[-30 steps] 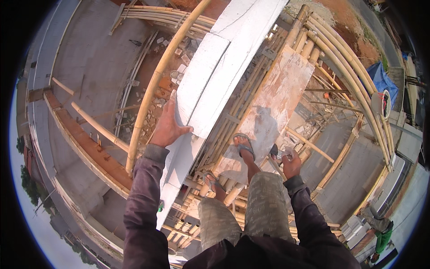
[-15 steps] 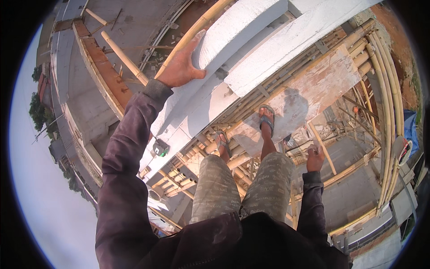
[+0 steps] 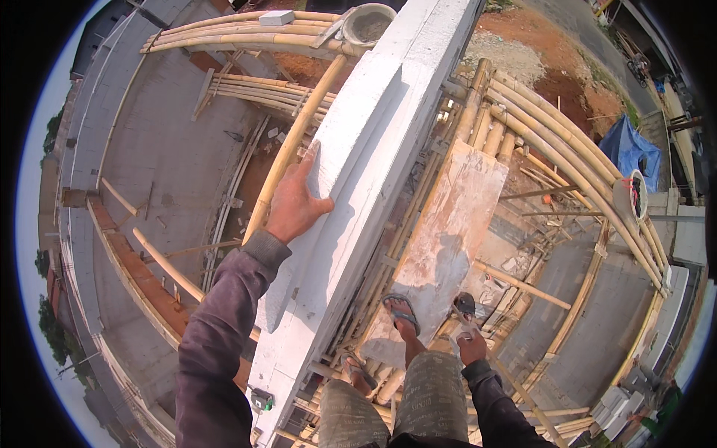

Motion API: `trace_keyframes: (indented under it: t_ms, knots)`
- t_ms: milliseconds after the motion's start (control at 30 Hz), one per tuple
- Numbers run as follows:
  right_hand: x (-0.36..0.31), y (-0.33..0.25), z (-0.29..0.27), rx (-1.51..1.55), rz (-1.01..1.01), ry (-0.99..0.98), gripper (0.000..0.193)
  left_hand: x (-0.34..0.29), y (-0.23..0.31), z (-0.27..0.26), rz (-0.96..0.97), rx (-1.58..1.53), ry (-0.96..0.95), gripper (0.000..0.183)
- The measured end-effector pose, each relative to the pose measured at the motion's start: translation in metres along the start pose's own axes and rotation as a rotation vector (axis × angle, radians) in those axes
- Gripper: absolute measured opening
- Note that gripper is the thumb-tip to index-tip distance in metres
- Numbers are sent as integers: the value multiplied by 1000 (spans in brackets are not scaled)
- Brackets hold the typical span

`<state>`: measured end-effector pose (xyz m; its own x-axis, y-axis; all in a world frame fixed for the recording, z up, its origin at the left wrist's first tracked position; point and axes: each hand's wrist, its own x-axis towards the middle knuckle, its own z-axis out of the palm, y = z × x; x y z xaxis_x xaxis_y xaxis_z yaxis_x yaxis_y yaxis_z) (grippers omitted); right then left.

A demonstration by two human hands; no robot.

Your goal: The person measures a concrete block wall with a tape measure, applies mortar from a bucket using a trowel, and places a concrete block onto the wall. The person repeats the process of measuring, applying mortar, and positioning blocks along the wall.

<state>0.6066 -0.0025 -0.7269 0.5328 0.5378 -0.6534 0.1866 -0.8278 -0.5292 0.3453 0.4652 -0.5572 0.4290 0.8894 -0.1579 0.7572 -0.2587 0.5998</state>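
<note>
A long white block (image 3: pixel 355 112) lies along the top of the white wall (image 3: pixel 328 299). My left hand (image 3: pixel 293 200) clasps it across its width, with the fingers along its left edge and the thumb toward the right edge. Lower down, near my right knee, my right hand (image 3: pixel 471 348) is closed round a short tool (image 3: pixel 464 305) with a pale shaft and a dark end; its exact kind is unclear. A small black and green tape measure (image 3: pixel 261 399) sits on the wall's near end.
My sandalled feet stand on a worn plank (image 3: pixel 455 216) over bamboo poles. Bamboo rails (image 3: pixel 567 142) curve along the right, with a bucket (image 3: pixel 635 196) beside them. A round mortar bucket (image 3: pixel 369 26) stands at the far end. The ground lies well below on both sides.
My view has swung along the wall, bringing its far end and the mortar bucket into sight. My left hand stays on the block. My right hand has come closer to my knee, its tool now visible.
</note>
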Motion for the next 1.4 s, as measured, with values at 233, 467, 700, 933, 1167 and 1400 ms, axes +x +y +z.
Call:
trace_keyframes:
  t_ms: [233, 467, 700, 933, 1167, 1400]
  knots:
    - [-19, 57, -19, 5, 131, 111, 31, 145, 37, 24, 97, 107, 39, 94]
    - [-44, 110, -5, 104, 275, 117, 33, 300, 73, 34, 278, -12, 77, 81]
    - [-68, 115, 17, 59, 283, 69, 33, 199, 24, 25, 211, 298, 125, 86]
    - [-62, 101, 24, 19, 234, -10, 29, 187, 40, 28, 55, 331, 77, 82]
    - [-49, 101, 10, -6, 171, -1, 28, 203, 25, 43, 74, 223, 50, 67]
    - [-9, 80, -18, 46, 160, -172, 17, 42, -38, -28, 85, 129, 93, 53]
